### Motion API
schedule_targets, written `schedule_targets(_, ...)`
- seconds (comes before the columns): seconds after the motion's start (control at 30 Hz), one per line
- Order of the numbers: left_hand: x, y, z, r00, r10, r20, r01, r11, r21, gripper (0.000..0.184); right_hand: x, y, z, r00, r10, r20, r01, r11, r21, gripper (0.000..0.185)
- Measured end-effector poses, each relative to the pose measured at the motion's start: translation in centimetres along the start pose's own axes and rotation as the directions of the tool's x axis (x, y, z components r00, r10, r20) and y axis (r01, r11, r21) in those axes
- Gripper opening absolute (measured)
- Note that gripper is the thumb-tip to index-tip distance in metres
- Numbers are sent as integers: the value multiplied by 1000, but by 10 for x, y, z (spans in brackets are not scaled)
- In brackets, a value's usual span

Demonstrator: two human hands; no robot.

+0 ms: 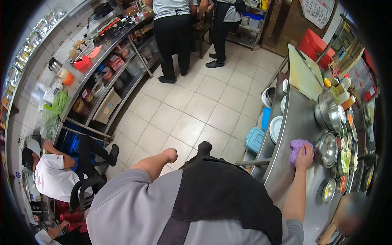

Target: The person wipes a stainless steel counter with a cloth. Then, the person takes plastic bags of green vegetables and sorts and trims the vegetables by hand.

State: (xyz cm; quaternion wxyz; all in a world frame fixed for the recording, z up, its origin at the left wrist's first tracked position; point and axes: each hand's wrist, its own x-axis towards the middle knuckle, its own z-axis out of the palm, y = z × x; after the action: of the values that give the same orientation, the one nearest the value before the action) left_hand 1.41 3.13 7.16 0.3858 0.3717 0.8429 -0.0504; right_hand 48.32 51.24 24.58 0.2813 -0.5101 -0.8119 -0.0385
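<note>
While my right hand (305,156) grips the bunched purple cloth (295,151) on the steel counter (283,165), a steel bowl (326,151) sits near it at three o'clock, a smaller bowl (324,194) at five, and a cutting board (299,75) bearing a knife (311,70) at twelve. My left hand (168,155), loosely fisted, hangs well apart at nine.

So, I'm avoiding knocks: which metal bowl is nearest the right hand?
The middle bowl, between the bigger bowl and smaller bowl, both farther from the right hand.
</note>
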Motion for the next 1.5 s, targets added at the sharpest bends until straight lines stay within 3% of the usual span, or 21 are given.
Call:
schedule_targets(0.23,-16,8,-17,996,-77,55,79,996,-38,44,0,0,1,1000,6,0,-6,1000,-14,28)
schedule_targets(0.33,-9,-8,-5,998,-34,58,32,999,44,43,0,0,1,1000,10,0,-10,1000,-12,29)
schedule_targets(0.43,-9,0,-14,1000,-20,6,21,999,-38,41,-1,2,1,1000,-13,-19,13,1000,-27,29)
schedule_targets(0.5,1,27,-36,992,21,-122,-38,990,-138,38,0,2,0,1000,7,2,-7,1000,-18,29)
schedule_targets(0.6,-56,122,-136,922,212,-322,-322,883,-341,33,1,5,6,1000,-10,-29,9,1000,-16,27)
schedule_targets(0.63,-61,144,-159,886,288,-364,-437,783,-444,23,-2,7,7,999,-14,-52,13,1000,-25,26)
schedule_targets(0.7,-125,199,-220,714,455,-532,-700,488,-522,20,-1,5,7,996,-44,-81,44,999,6,25)
schedule_targets(0.77,-200,240,-272,464,604,-649,-881,394,-263,25,1,8,8,990,-75,-123,79,996,31,22)
schedule_targets(0.8,-222,252,-286,253,704,-664,-963,249,-103,32,1,5,7,980,-102,-169,112,993,47,21)
schedule_targets(0.9,-288,287,-320,-233,876,-423,-966,-158,206,28,-1,-1,5,984,-42,-170,46,999,19,19)
schedule_targets(0.97,-313,304,-332,-408,888,-212,-896,-346,276,31,-3,-4,2,991,38,-125,-39,999,-8,22)
schedule_targets(1.1,-339,319,-338,-542,840,37,-796,-527,298,49,-3,-11,-4,992,66,-105,-68,998,-17,22)
schedule_targets(1.5,-340,324,-325,-562,825,-62,-823,-549,148,49,-1,4,12,992,-25,-126,25,1000,-5,19)
